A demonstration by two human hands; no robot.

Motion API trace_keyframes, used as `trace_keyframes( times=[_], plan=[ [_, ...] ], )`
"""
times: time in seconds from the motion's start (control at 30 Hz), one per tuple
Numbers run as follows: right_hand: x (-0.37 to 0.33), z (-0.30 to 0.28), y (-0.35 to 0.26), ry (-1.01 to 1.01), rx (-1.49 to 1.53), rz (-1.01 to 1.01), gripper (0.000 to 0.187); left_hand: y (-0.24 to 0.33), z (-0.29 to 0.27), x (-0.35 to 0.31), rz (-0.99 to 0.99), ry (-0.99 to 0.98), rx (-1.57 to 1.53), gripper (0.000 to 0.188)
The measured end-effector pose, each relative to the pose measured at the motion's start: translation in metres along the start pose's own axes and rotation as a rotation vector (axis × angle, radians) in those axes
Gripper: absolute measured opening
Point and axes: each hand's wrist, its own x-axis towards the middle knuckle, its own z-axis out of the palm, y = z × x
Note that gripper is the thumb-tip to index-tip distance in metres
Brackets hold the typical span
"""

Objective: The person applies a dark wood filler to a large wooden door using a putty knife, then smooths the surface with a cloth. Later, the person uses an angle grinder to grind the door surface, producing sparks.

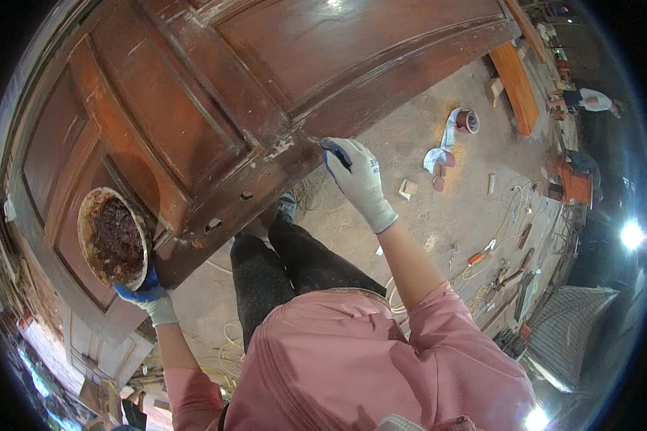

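Note:
A large brown wooden panel door (323,54) lies in front of me, with pale filler-like patches and small holes along its near edge. My left hand (147,293), in a blue-and-white work glove, grips the lower rim of a round bowl (142,228). The bowl is tilted toward me and holds a dark reddish-brown paste (115,233). My right hand (354,172), gloved in white with blue fingers, is closed at the door's near edge beside a pale patch. A small tip shows at its fingers, but I cannot make out what it is.
On the floor to the right lies an unrolled sanding roll (467,121). Beyond it an orange-brown board (516,90) leans near the door. Cords and an orange-handled item (476,258) are strewn at right. Another person (593,99) is far off at upper right.

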Motion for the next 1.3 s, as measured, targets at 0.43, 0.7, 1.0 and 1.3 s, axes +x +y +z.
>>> trace_keyframes(
  times=[0.43, 0.7, 1.0, 1.3],
  plan=[
    [0.047, 0.009, 0.014, -0.015, -0.382, -0.456, 0.022, 0.003, 0.015, -0.018, 0.042, 0.065, 0.112, 0.08],
    [0.056, 0.015, 0.009, -0.005, -0.415, -0.452, 0.022, 0.005, 0.013, -0.015, 0.039, 0.05, 0.078, 0.079],
    [0.046, 0.018, 0.012, -0.079, -0.604, -0.538, 0.018, 0.004, 0.015, -0.016, 0.042, 0.056, 0.102, 0.078],
    [0.035, 0.001, -0.016, -0.011, 0.04, -0.027, 0.028, 0.008, 0.005, -0.013, -0.032, 0.031, -0.018, 0.068]
  ],
)
